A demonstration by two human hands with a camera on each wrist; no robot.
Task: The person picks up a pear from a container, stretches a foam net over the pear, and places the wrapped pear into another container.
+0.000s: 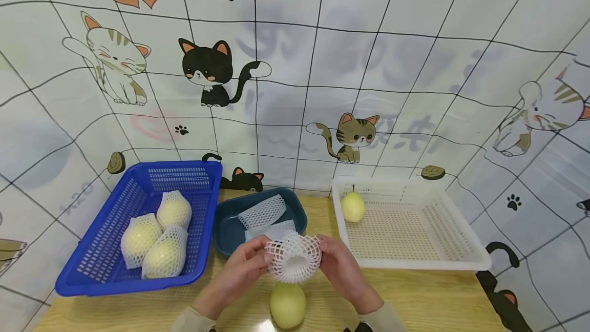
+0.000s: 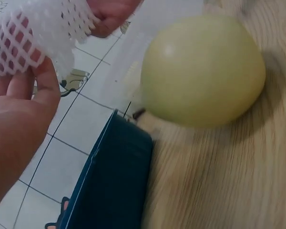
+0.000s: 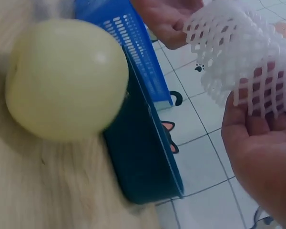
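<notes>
Sleeve of white foam netting, open-mouthed and ring-like (image 1: 294,260), lower ctr of head frame, held between both hands: L hand (image 1: 246,265) pinches its left rim w/ thumb + fingers, R hand (image 1: 343,273) grips the right rim. Wrist views show fingertips thru the mesh. Sleeve should be v. light, springy, soft; stretches easily, but strands could tear if yanked at one spot. Best hold: opposite sides of the rim, pull spread over several fingers. Bare round yellow-green pear, smooth-skinned (image 1: 288,306), sits on the pale wood-grain table (image 1: 428,296) at bottom ctr, just below the sleeve, neither hand on it. Likely the heavy item here: firm, a bit slick, apt to roll, skin prob. bruises if dropped or nail-pressed. Take it round the widest part w/ a broad palm grip; avoid the dark stub (stem, prob.) at its lower left in L wrist view. Spare white foam sleeves (image 1: 264,211) lie in the dark teal oval-cornered plastic tub (image 1: 226,240), ctr, behind the hands. Blue slotted plastic basket (image 1: 138,288), lower left, has three pale pears in white netting (image 1: 174,211); white slotted plastic basket (image 1: 415,264), lower right, has one bare stemmed yellow-green pear (image 1: 353,207) near its left wall.
</notes>
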